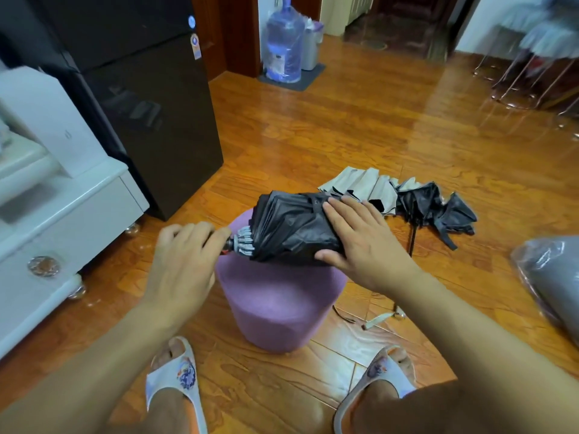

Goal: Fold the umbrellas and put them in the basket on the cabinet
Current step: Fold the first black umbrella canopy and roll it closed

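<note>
A black folding umbrella (288,227) lies collapsed across the top of a purple stool (275,308). My left hand (183,261) grips its handle end, where grey rib tips show. My right hand (360,242) wraps the bunched canopy, fingers over the top and thumb underneath. A second umbrella (404,195), beige outside and black inside, lies loosely collapsed on the wooden floor behind the stool. No basket is in view.
A white cabinet (62,214) stands at the left beside a black fridge (150,104). A grey plastic-wrapped item (551,283) sits at the right edge. A water bottle (285,42) stands at the back. Chair legs (526,76) are at far right.
</note>
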A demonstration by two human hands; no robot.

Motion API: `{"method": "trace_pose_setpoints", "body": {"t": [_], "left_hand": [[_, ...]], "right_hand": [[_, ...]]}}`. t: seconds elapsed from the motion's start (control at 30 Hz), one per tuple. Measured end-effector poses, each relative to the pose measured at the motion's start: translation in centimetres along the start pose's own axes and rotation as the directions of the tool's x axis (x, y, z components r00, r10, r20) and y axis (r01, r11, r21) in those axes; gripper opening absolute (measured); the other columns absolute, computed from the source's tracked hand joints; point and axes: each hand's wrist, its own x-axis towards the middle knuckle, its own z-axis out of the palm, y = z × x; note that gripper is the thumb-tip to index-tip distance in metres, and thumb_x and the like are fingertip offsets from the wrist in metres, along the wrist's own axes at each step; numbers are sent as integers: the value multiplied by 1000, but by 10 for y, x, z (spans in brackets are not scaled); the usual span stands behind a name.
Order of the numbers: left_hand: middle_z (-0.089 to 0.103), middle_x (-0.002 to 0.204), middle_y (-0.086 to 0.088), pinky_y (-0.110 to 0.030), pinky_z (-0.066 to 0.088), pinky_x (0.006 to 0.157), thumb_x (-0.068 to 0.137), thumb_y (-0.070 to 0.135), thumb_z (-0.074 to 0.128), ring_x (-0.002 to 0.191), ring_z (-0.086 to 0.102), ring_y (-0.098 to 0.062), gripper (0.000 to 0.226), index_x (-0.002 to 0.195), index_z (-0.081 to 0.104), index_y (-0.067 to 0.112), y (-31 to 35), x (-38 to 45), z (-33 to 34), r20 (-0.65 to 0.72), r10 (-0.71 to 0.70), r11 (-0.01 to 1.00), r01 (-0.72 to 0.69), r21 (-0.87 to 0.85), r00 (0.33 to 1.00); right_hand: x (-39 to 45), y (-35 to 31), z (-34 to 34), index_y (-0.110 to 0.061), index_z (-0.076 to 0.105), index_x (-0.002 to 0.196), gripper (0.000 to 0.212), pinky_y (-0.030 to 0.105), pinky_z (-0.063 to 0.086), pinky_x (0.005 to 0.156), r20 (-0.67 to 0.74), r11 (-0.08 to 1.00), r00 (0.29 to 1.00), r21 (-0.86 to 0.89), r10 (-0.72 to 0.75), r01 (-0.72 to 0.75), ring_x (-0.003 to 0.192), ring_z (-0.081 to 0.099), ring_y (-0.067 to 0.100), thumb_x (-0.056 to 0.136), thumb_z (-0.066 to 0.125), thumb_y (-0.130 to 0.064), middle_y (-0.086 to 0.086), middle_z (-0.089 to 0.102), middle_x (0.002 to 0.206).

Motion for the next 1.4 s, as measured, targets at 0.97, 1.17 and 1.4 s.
{"method": "trace_pose_setpoints", "body": {"t": [0.97,1.17,1.4], "left_hand": [[35,159,-19,-62,30,117,87,55,66,147,35,-42,82,157,37,25,92,-14,-3,61,346,935,-339,-101,936],[44,154,3,-43,51,100,84,81,45,129,56,-25,91,157,27,30,45,12,0,379,116,961,-6,-278,918],[57,140,26,-39,48,106,55,101,57,129,56,-11,101,143,24,66,13,12,4,737,63,743,461,-485,673]], "right_hand": [[0,-17,-33,-28,53,84,55,35,47,61,221,992,975,116,15,-42,78,62,27,73,50,-82,-4,62,77],[-5,-35,-38,-30,55,95,52,32,36,59,196,992,973,45,-123,116,82,63,26,77,60,-78,-6,63,89],[-14,-47,-26,-23,61,92,48,33,44,45,-47,968,967,-32,-250,249,73,62,25,79,68,-69,-5,60,80]]}}
